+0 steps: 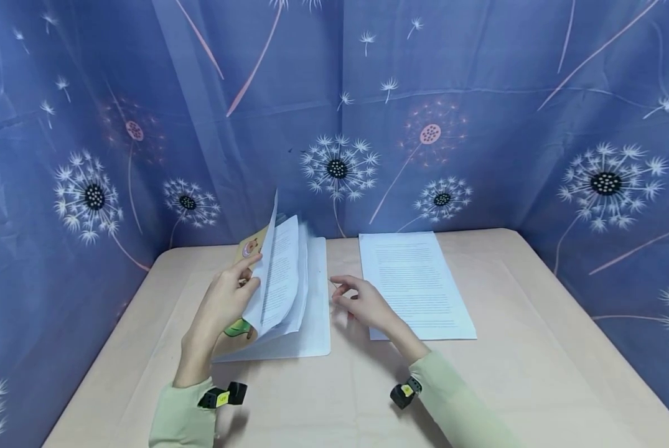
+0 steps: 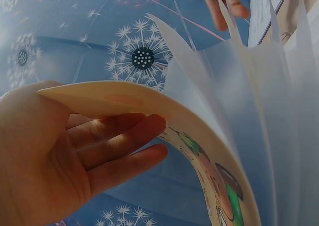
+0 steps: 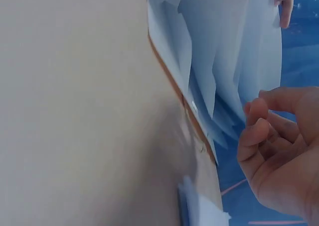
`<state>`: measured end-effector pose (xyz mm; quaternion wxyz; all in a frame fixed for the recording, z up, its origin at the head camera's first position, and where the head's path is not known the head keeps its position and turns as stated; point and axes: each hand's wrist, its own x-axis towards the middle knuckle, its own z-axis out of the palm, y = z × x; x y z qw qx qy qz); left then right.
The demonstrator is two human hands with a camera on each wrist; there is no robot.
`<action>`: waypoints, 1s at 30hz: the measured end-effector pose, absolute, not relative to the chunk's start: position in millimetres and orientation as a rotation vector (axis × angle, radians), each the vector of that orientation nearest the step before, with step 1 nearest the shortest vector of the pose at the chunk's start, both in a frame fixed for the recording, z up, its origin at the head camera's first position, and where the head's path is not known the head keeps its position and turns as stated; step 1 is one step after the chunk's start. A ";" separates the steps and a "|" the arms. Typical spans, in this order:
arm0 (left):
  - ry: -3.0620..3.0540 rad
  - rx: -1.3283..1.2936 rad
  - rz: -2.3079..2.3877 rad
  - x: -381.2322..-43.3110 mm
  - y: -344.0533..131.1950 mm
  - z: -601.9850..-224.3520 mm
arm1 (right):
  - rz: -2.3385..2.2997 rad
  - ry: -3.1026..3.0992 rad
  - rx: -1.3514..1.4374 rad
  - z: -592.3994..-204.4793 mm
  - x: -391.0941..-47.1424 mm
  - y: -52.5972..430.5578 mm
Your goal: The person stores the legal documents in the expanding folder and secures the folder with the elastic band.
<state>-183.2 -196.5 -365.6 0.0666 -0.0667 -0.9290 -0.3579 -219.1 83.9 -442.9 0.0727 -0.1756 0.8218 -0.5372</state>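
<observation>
My left hand (image 1: 226,302) grips the tan cartoon-printed cover of a clear-pocket folder (image 1: 314,330), holding it raised on the left side of the table. In the left wrist view, that cover (image 2: 199,121) bends in an arc past the fingers, and several translucent pocket pages fan out beyond it. A printed page shows inside one of the lifted pockets. Just off the folder's right edge hovers my right hand (image 1: 362,302), fingers loosely bent with nothing between them. To its right a printed paper sheet (image 1: 415,286) lies flat on the table.
The table (image 1: 513,386) has a pale cover. Behind it and along both sides hangs a blue curtain (image 1: 267,143) with dandelion prints, close to the table's back edge. A black strapped device (image 1: 222,397) sits on the left wrist, with another (image 1: 406,392) on the right.
</observation>
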 end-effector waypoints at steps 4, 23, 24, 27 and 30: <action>-2.794 -0.200 -1.070 -182.5 -197.8 -366.3 | -1.612 2.451 -0.492 -445.8 -217.5 93.4; -2.790 -0.219 -1.098 -182.8 -196.3 -367.6 | -1.530 2.574 -0.356 -447.3 -222.3 157.2; -2.790 -0.215 -1.099 -182.9 -196.0 -367.7 | -1.521 2.581 -0.350 -447.9 -222.6 160.7; -2.787 -0.211 -1.096 -183.3 -195.4 -367.9 | -1.501 2.601 -0.312 -450.2 -223.7 170.5; -2.788 -0.202 -1.091 -183.7 -195.3 -368.7 | -1.480 2.616 -0.278 -452.6 -224.6 179.2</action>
